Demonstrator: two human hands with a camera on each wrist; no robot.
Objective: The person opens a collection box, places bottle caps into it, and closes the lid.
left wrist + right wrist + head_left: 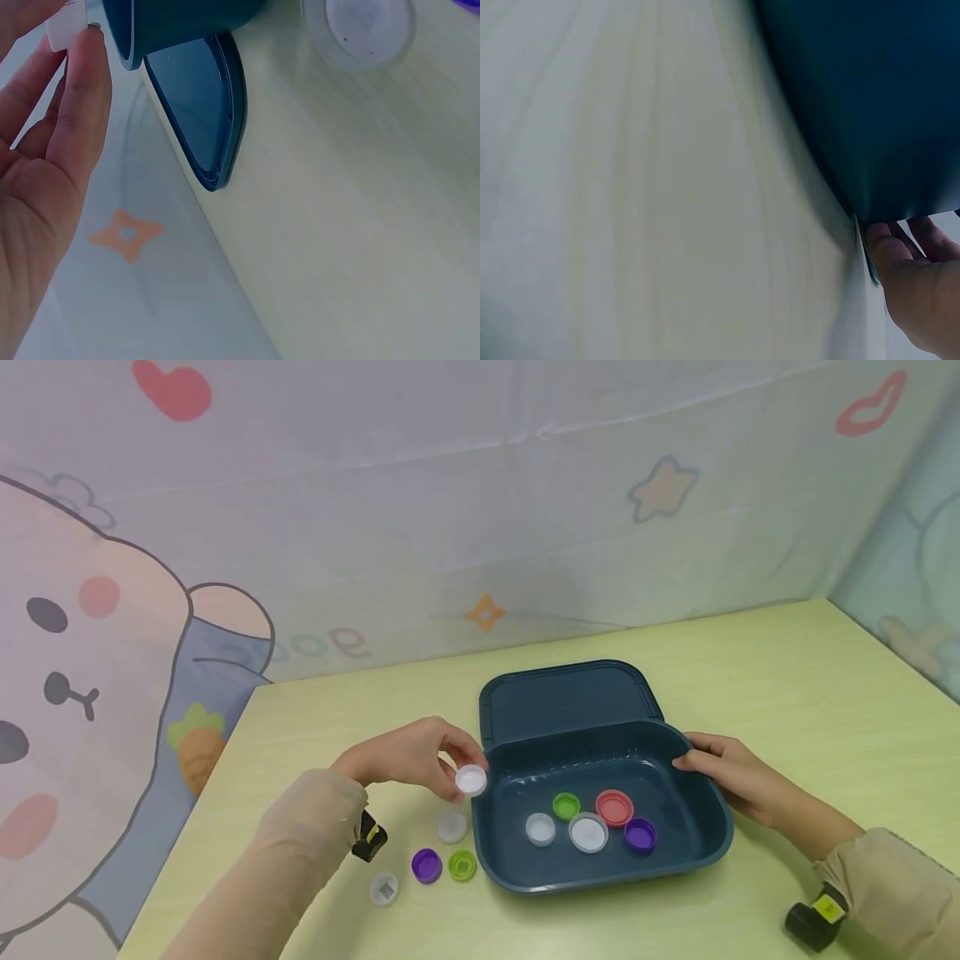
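Dark-blue box point(577, 750) rests on the tabletop point(795, 710), its right rim gripped by the right hand point(731, 772), best kept steady. By its left rim the left hand point(416, 756) pinches a white cap point(471, 780); a light edge hold, clear of that rim, should serve. Inside it lie five caps point(588, 832); left of it, four caps point(427, 866).

Left forearm point(273, 864), sleeved, reaching in from lower left, left hand point(420, 756) bent over to the right with its back uppermost, thumb and fingertips pinching; right forearm point(885, 881), also sleeved, slanting in from lower right, right hand point(738, 781) gripping, thumb laid above the fingers.
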